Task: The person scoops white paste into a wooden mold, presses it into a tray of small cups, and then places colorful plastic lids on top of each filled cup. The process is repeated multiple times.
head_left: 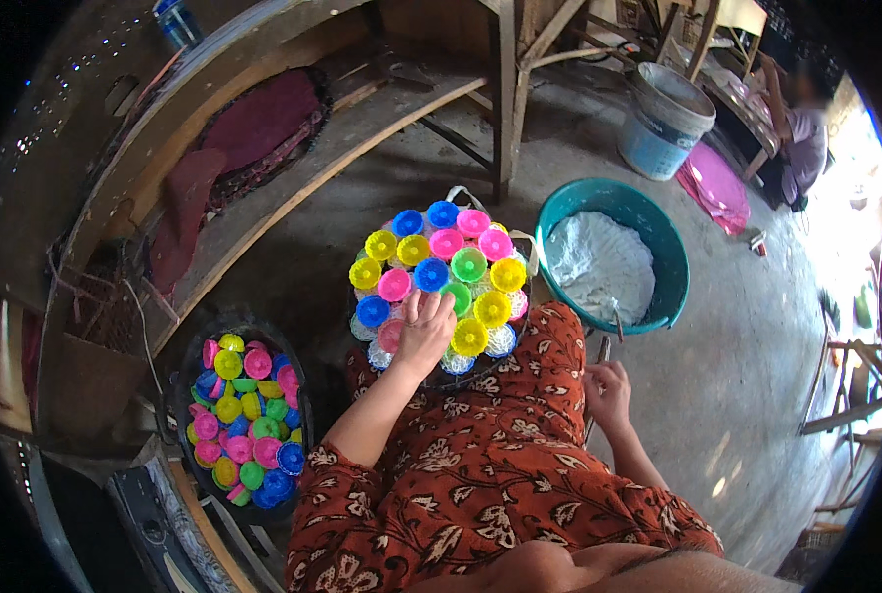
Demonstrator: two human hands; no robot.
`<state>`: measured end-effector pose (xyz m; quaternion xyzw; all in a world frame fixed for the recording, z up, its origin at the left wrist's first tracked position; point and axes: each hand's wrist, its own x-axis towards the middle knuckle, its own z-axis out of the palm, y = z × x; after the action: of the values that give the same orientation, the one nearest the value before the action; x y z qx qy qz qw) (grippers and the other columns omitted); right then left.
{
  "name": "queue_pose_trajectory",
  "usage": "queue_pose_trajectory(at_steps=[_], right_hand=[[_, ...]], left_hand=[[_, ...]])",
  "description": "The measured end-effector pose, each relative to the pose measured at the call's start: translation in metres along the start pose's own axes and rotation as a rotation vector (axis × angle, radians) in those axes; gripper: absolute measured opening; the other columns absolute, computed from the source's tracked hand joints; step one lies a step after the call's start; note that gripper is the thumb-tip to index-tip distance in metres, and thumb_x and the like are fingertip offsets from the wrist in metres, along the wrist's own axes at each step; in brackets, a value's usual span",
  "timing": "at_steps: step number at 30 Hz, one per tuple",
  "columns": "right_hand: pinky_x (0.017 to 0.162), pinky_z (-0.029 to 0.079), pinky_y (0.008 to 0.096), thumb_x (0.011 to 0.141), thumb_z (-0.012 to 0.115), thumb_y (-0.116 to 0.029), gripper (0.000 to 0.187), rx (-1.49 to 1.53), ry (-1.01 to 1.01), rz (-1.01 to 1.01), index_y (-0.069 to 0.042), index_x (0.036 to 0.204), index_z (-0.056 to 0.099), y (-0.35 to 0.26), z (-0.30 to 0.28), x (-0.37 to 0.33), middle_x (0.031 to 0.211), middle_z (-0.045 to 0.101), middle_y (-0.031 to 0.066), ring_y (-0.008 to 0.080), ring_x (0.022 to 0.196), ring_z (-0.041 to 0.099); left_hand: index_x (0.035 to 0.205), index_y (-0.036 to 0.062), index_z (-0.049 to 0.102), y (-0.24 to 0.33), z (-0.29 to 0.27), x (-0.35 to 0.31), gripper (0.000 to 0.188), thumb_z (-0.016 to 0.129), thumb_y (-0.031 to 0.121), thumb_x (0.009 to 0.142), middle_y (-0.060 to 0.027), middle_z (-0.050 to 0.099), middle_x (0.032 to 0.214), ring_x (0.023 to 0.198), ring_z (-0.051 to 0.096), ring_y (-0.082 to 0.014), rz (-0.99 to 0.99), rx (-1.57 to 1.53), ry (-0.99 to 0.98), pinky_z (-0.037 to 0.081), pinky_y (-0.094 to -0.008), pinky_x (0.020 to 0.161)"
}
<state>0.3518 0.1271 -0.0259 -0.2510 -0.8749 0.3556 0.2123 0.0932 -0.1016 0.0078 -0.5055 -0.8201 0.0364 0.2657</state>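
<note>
bright plastic moulds (439, 282) lie under the flat, open left hand (424, 331); right hand (609, 390) grips a thin stick (599, 368).

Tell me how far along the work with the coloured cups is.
Done: a round tray in front of the knees is covered with small coloured cups set open side up. In hand: the left hand rests on those cups; the right hand holds a thin stick. Left: a dark basin of loose cups and white batter in the teal tub.
</note>
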Motion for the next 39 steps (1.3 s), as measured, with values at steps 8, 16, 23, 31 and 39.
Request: queue_pose_trajectory(at_steps=[8,16,23,31,39], right_hand=[[0.06,0.042,0.0287,0.078,0.065,-0.014,0.016,0.078,0.072,0.342,-0.002,0.089,0.067,0.053,-0.019,-0.021,0.078,0.054,0.007,0.0153,0.063,0.051],[0.071,0.045,0.0299,0.08,0.064,-0.013,0.016,0.163,0.121,0.65,-0.002,0.091,0.068,0.119,-0.004,-0.052,0.087,0.061,0.0075,0.017,0.073,0.057],[0.081,0.047,0.0319,0.079,0.065,-0.015,0.037,0.234,0.267,1.025,0.002,0.112,0.059,0.164,0.019,-0.086,0.097,0.066,0.0147,0.0224,0.089,0.062],[0.099,0.035,0.0521,0.065,0.07,-0.061,0.105,-0.305,-0.155,1.305,-0.017,0.144,0.019,0.154,0.088,-0.121,0.138,0.036,0.0152,0.0347,0.126,0.037],[0.096,0.04,0.0452,0.067,0.076,-0.042,0.078,-0.249,-0.252,1.227,-0.011,0.127,0.038,0.174,0.091,-0.101,0.129,0.048,0.0118,0.0304,0.12,0.048]], left_hand=[[0.08,0.0138,0.067,-0.002,0.003,0.008,0.014,0.056,0.02,0.074,-0.0001,0.05,0.104,0.107,0.044,-0.0171,0.115,0.13,-0.078,0.022,-0.046,0.104],[0.078,0.0139,0.066,-0.001,-0.006,0.011,0.01,0.057,0.017,0.073,0.0003,0.051,0.101,0.104,0.046,-0.0174,0.086,0.092,-0.176,0.023,-0.0459,0.103],[0.084,0.0136,0.063,-0.003,-0.005,0.013,0.012,0.055,0.018,0.076,-0.0024,0.052,0.099,0.1,0.047,-0.0196,0.078,0.066,-0.172,0.03,-0.0477,0.099],[0.08,0.0144,0.065,0.0,-0.009,0.015,0.009,0.057,0.016,0.076,-0.0013,0.052,0.097,0.101,0.048,-0.0194,0.075,-0.05,-0.186,0.029,-0.0467,0.099],[0.099,0.0157,0.066,-0.01,-0.02,0.008,0.02,0.057,0.016,0.081,-0.0004,0.051,0.097,0.099,0.047,-0.0191,-0.121,-0.164,-0.197,0.029,-0.0481,0.097]])
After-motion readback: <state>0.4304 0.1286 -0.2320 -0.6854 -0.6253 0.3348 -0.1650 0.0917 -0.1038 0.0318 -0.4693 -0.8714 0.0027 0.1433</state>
